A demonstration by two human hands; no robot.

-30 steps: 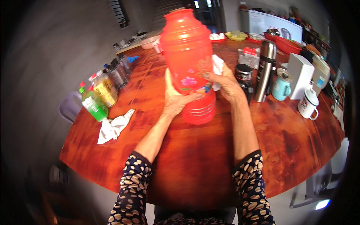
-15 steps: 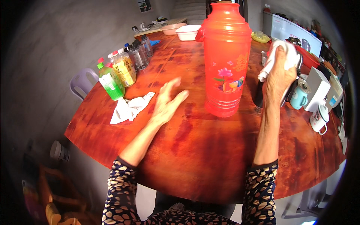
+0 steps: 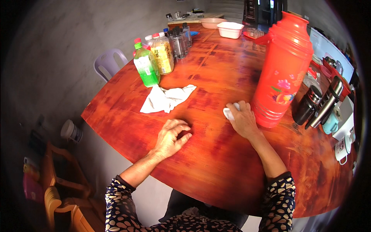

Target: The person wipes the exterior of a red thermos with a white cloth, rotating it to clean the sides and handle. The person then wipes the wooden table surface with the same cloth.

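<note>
Pressed down on the wooden tabletop [image 3: 216,154], my right hand [image 3: 244,120] grips a bunched white cloth [image 3: 228,113], most of it hidden under the fingers. Just right of that hand stands a tall red thermos flask [image 3: 284,73] with a flower print. My left hand [image 3: 172,137] is empty, its fingers loosely bent and the thumb apart, at the table's near part. Beyond it a second white cloth [image 3: 166,99] lies crumpled. Behind this cloth stands a green-labelled bottle [image 3: 147,69].
Yellow-labelled bottles [image 3: 164,56] and dark-capped clear bottles [image 3: 178,44] stand far left. At right are a black flask [image 3: 306,106], a steel flask [image 3: 328,101], a light-blue mug [image 3: 331,120] and a white mug [image 3: 342,149]. A white basin [image 3: 230,30] sits at the back.
My right hand has brought its cloth from beside the dark flask, right of the thermos, down to the tabletop left of it. My left hand has drawn nearer to me. The view has shifted.
</note>
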